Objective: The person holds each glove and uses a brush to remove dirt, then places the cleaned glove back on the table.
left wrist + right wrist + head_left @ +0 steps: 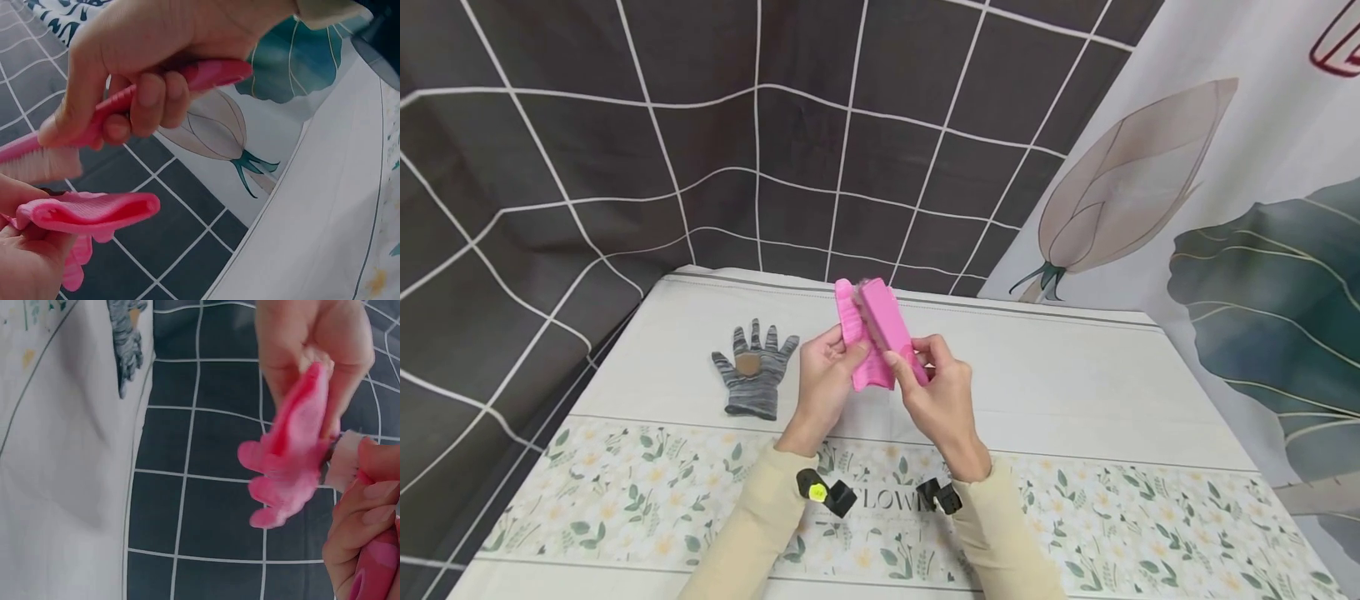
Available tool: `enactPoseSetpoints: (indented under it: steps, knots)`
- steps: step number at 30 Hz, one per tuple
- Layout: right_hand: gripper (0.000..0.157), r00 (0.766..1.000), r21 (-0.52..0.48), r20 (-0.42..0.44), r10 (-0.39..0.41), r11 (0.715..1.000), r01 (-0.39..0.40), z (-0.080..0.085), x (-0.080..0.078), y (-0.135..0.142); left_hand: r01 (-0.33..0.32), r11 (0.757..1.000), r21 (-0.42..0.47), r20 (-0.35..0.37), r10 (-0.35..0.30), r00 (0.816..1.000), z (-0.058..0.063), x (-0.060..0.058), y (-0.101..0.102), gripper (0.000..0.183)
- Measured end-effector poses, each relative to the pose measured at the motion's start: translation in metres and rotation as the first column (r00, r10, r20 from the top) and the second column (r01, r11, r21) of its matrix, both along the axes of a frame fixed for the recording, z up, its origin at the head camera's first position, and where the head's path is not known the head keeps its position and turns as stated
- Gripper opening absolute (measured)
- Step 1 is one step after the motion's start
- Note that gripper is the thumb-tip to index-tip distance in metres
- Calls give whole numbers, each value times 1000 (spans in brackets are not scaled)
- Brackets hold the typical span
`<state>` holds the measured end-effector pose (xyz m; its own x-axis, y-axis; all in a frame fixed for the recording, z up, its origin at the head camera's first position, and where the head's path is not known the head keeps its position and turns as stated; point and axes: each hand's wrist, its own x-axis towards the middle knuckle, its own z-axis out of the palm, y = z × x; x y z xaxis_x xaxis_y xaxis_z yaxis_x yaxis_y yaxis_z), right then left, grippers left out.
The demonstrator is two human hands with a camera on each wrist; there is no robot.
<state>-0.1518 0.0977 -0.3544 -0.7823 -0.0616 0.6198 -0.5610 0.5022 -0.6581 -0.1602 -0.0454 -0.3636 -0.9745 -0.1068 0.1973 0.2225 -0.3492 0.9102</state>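
Pinched in my left hand (823, 379) is a small pink knitted glove (872, 368), held up over the table with its open cuff toward me. My right hand (946, 404) grips a pink brush (886, 315) by its handle, thumb along the back. The brush's pale bristles (47, 165) face the glove and lie close against it in the head view. In the left wrist view the cuff gapes a little, and the glove's fingers hang below. The right wrist view shows the glove (297, 459) edge-on, its fingers pointing away from the bristles (344, 461).
A grey striped glove (752, 396) with a brown patch lies flat on the table, left of my left hand. The white tablecloth (1060, 375) has a floral band (1112, 517) near me. Behind stand a dark gridded curtain (805, 142) and a leaf-printed one (1150, 275).
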Motion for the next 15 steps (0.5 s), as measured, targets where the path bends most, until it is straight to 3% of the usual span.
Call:
enactPoseSetpoints:
  steps: [7,15]
  knots:
    - [27,999,24,-1,-38,999,38,-5,-4,1,14,986,167,66,-26,998,0,-3,1,33]
    - [30,992,68,-27,-120,990,121,-12,-12,8,29,974,225,80,-48,996,0,-4,-2,33]
